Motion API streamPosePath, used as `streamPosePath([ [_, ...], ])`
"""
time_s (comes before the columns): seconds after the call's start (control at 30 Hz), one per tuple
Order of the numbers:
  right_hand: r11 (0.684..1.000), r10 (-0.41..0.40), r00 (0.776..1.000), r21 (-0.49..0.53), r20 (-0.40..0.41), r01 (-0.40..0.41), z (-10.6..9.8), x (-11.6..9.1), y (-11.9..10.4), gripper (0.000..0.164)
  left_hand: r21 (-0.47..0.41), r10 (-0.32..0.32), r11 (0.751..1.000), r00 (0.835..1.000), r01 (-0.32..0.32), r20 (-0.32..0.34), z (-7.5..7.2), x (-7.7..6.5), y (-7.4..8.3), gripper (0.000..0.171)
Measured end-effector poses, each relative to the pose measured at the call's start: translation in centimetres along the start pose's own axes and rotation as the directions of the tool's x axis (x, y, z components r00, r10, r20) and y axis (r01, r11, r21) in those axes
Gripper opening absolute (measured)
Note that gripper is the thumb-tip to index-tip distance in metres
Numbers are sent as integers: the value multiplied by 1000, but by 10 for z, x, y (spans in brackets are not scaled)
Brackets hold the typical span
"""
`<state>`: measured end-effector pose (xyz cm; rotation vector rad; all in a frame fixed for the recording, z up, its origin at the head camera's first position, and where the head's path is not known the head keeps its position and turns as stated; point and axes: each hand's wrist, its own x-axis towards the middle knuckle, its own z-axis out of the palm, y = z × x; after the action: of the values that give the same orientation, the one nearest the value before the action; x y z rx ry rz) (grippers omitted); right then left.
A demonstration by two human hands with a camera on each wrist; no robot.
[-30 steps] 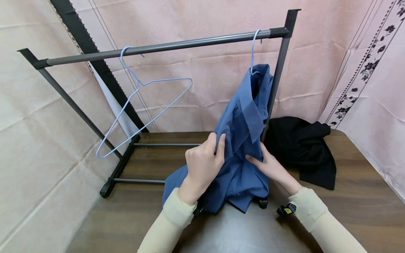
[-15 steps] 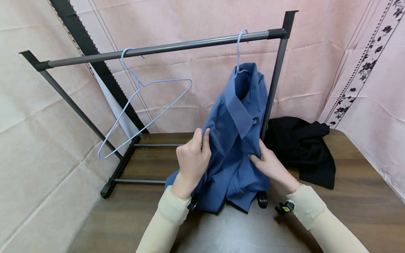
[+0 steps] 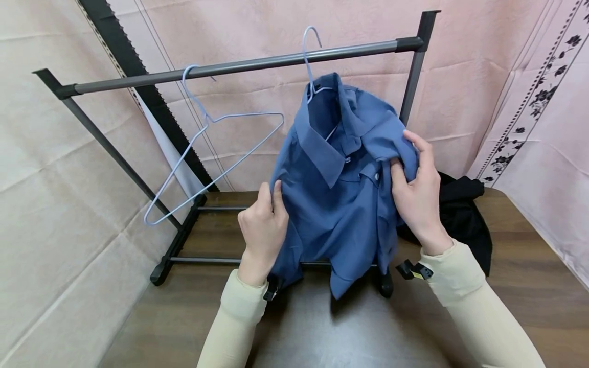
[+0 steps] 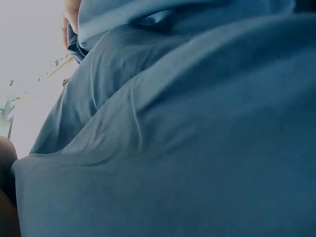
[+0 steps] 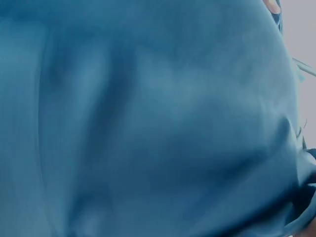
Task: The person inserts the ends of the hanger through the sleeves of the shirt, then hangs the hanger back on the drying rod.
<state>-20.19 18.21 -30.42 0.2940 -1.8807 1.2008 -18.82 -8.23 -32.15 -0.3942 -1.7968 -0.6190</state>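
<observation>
A blue collared shirt [image 3: 317, 204] is on a light-blue wire hanger [image 3: 309, 56], whose hook overlaps the rack's top bar in the head view. My left hand [image 3: 263, 227] pinches the shirt's left side between thumb and curled fingers. On the other side, my right hand [image 3: 420, 197] grips the shoulder and sleeve cloth, thumb in front and fingers behind. Blue cloth [image 4: 187, 133] fills most of the left wrist view. Shirt fabric [image 5: 163, 123] covers nearly all of the right wrist view as well. The hanger's lower part is hidden inside the shirt.
A dark metal clothes rack [image 3: 248, 65] stands on the wooden table [image 3: 184, 317]. From its bar, left of the shirt, hangs a bare wire hanger [image 3: 236, 116]. A black garment [image 3: 465, 220] lies behind my right hand. Pale curtains [image 3: 257, 30] surround the table.
The shirt and its hanger have moved left along the bar, and the shirt now faces me more, spread wider. My right hand rose to the shoulder; my left hand shifted left.
</observation>
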Motion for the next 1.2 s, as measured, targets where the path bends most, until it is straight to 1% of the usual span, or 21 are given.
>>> streamPosePath([
  [0.03, 1000, -30, 999, 5, -16, 30, 4, 2, 0, 46, 4, -6, 1000, 1000, 6, -3, -1, 0, 0, 41],
  [0.1, 996, -88, 996, 2, -14, 88, 14, 3, 4, 41, 15, -10, 1000, 1000, 10, -6, -2, -1, -1, 41],
  [0.17, 992, -129, 992, -1, 14, 129, 24, 1, 11, 39, 19, -8, 1000, 1000, 8, -9, -3, -2, -1, 41],
  [0.23, 991, -135, 989, -9, 64, 136, 33, -2, 18, 40, 22, -2, 1000, 1000, 3, -12, -5, -3, -2, 41],
  [0.3, 994, -104, 988, -13, 115, 106, 40, -3, 24, 42, 24, 0, 1000, 1000, 0, -13, -5, -3, -2, 41],
  [0.4, 999, -8, 984, -35, 180, 14, 49, -3, 34, 44, 24, 5, 1000, 1000, -5, -4, -6, -5, -2, 41],
  [0.47, 997, 73, 974, -53, 216, -62, 53, 0, 41, 45, 22, 12, 1000, 1000, -12, 7, -6, -5, -1, 41],
  [0.53, 987, 154, 955, -74, 255, -139, 57, 3, 49, 47, 20, 22, 1000, 1000, -23, 15, -6, -7, 1, 40],
  [0.6, 974, 227, 923, -95, 311, -207, 60, 4, 57, 50, 16, 32, 999, 999, -32, 20, -6, -8, 4, 40],
  [0.7, 957, 288, 876, -131, 388, -257, 66, 4, 69, 54, 13, 36, 999, 999, -36, 23, -5, -9, 7, 37],
  [0.83, 947, 318, 823, -186, 471, -260, 73, -1, 87, 56, 21, 35, 999, 999, -36, 32, -5, -10, 10, 34],
  [0.87, 943, 331, 806, -205, 491, -262, 75, -3, 91, 56, 25, 37, 999, 999, -38, 34, -5, -10, 10, 34],
  [0.93, 931, 361, 759, -249, 542, -265, 77, -8, 99, 56, 42, 45, 998, 998, -46, 38, -5, -10, 11, 35],
  [1.03, 908, 417, 667, -323, 617, -268, 80, -17, 107, 57, 61, 61, 996, 997, -64, 45, -6, -11, 13, 37],
  [1.1, 896, 441, 611, -357, 658, -263, 81, -23, 112, 58, 67, 69, 995, 996, -72, 50, -7, -12, 15, 39],
  [1.13, 893, 448, 587, -367, 674, -260, 81, -26, 113, 58, 67, 74, 995, 996, -78, 54, -7, -12, 16, 40],
  [1.17, 892, 450, 568, -374, 689, -254, 82, -28, 114, 59, 64, 79, 994, 995, -83, 59, -7, -13, 18, 41],
  [1.2, 893, 448, 555, -378, 701, -243, 84, -30, 115, 59, 61, 84, 994, 994, -88, 66, -8, -13, 20, 41],
])
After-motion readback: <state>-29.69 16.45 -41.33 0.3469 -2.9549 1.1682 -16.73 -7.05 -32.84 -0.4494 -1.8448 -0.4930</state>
